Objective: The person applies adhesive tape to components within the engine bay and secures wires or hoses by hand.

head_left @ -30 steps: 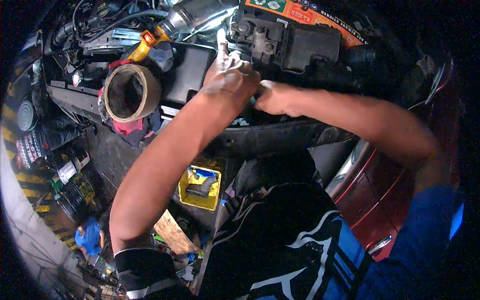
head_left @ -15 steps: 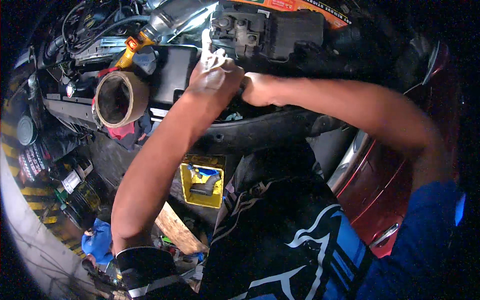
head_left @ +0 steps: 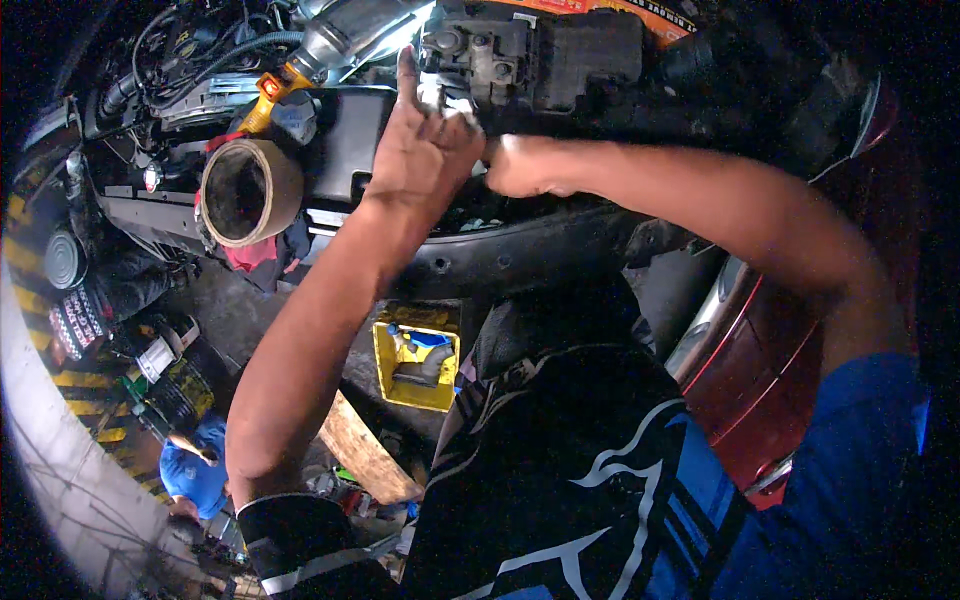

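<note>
Leaning over a car's engine bay (head_left: 520, 255).
Facing a dusty black housing (head_left: 585, 60) inside, just beyond the left grip (head_left: 435, 140); curling that grip near the right grip (head_left: 512, 165), likewise curled; extending 1 left finger (head_left: 407, 82) past the others; cannot tell whether holding anything in either.

Matt, dusty plastic housing (head_left: 585, 60), smooth plastic cover (head_left: 345, 130), rough wooden plank (head_left: 365, 455), glossy car panel (head_left: 745, 375).
</note>
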`<state>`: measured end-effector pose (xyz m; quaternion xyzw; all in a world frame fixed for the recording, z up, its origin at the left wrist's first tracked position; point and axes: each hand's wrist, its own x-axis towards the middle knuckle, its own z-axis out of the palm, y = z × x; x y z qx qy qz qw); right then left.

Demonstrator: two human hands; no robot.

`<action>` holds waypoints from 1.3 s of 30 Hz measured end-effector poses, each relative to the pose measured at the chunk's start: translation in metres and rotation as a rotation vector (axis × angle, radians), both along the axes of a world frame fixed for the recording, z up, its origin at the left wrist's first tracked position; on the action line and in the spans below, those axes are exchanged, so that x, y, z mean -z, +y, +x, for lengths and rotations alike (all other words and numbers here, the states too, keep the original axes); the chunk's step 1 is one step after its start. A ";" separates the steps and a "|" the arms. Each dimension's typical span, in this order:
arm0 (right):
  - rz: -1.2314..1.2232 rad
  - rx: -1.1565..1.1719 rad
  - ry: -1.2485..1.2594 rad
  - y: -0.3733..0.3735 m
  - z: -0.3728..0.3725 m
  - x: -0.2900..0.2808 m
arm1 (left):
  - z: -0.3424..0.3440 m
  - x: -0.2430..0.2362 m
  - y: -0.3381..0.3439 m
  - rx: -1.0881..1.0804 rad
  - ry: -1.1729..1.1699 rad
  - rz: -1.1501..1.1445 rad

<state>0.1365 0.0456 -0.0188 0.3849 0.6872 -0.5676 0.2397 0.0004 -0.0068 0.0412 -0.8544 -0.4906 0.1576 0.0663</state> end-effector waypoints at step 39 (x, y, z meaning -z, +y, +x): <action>0.147 0.014 0.672 -0.021 0.007 0.094 | -0.001 0.015 0.013 -0.137 -0.249 -0.426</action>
